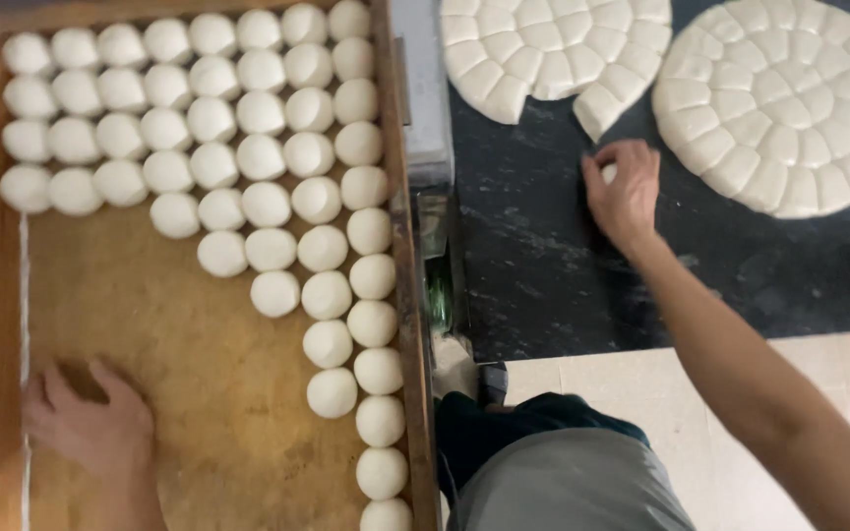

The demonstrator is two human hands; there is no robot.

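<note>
My left hand (91,423) rests palm down with fingers spread on the bare bottom of a wooden tray (179,393), holding nothing. Several round white dough balls (268,205) fill the tray's upper part and run down its right side. My right hand (625,192) is curled over a small piece of dough (608,174) on the dark stone counter (563,285), just below a round scored dough disc (543,49) with a wedge cut out. A second scored disc (784,103) lies whole to the right.
A metal strip (423,88) and a narrow gap separate the tray from the counter. Below the counter edge are pale floor tiles (681,403) and my dark-clothed legs (543,462). A white cord (24,295) runs along the tray's left side.
</note>
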